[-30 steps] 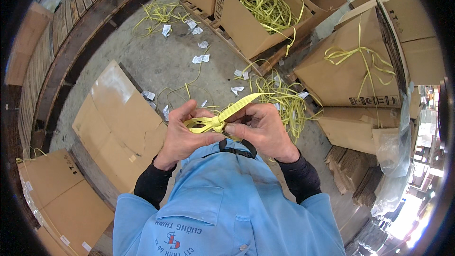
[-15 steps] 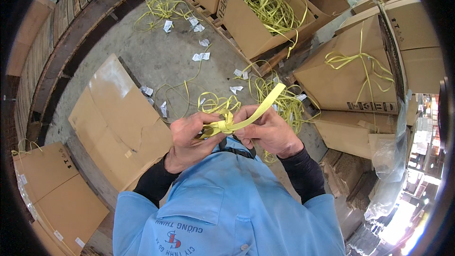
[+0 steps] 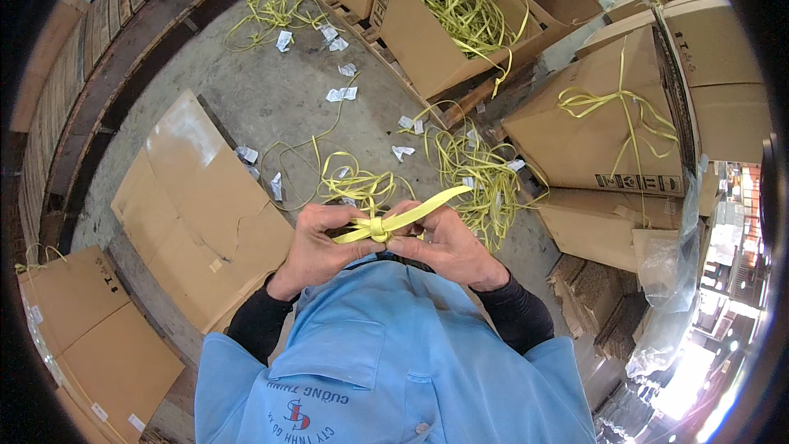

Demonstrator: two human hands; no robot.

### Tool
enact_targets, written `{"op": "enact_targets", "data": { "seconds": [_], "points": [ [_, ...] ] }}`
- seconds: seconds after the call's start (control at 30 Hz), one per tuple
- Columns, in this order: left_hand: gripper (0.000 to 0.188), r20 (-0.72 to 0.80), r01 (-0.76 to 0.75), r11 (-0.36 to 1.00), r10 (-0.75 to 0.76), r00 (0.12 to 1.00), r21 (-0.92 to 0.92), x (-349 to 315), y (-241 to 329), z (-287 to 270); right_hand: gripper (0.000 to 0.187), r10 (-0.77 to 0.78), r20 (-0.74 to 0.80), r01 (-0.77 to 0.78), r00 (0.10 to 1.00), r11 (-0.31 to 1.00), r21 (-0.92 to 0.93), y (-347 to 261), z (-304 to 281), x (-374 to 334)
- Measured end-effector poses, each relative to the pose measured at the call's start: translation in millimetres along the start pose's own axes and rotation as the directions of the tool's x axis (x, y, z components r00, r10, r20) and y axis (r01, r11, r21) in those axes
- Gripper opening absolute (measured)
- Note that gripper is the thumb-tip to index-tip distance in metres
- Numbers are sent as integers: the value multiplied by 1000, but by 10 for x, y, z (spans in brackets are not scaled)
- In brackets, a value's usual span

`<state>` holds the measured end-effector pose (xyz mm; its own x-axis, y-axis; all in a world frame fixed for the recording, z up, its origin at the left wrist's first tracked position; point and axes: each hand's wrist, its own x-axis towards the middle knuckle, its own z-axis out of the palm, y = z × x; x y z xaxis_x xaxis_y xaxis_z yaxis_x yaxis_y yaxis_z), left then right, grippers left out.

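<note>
Yellow strap [image 3: 377, 228] now has its free end [image 3: 444, 199] slanting flatter than before

Passage is allowed over the concrete floor [image 3: 288, 103] between the cardboard panel [image 3: 197, 218] on the left and the strap-filled box [image 3: 407, 45] at far right. Beyond the left hand [image 3: 316, 242] it is crossed by loose straps [image 3: 362, 184]; beyond the right hand [image 3: 444, 240], by a denser tangle [image 3: 485, 185]. The right side is walled off by a large carton [image 3: 604, 136].
</note>
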<state>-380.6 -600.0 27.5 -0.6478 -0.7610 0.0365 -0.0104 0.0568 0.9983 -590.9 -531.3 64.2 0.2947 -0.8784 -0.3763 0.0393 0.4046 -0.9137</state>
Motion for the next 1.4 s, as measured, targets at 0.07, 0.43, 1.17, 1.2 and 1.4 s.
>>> {"op": "enact_targets", "data": {
  "seconds": [0.07,0.43,1.17,1.2,1.4],
  "points": [
    [19,-31,-86,992,90,996,94,-24,-64,22,24,-30,-15,29,999,995,-97,3,-1,9],
    [20,-53,-223,939,245,968,263,207,-39,99,18,-176,-72,136,982,914,-382,-36,-142,90],
    [41,306,-732,675,680,666,91,314,-16,-174,17,-21,8,19,1000,981,191,70,-103,104],
    [43,306,-718,690,666,681,95,307,-1,-181,17,-22,24,20,999,997,68,51,-115,103],
    [25,102,-554,832,549,829,29,185,-109,-111,22,-304,131,329,944,810,-486,23,-85,69]
  ]
}}
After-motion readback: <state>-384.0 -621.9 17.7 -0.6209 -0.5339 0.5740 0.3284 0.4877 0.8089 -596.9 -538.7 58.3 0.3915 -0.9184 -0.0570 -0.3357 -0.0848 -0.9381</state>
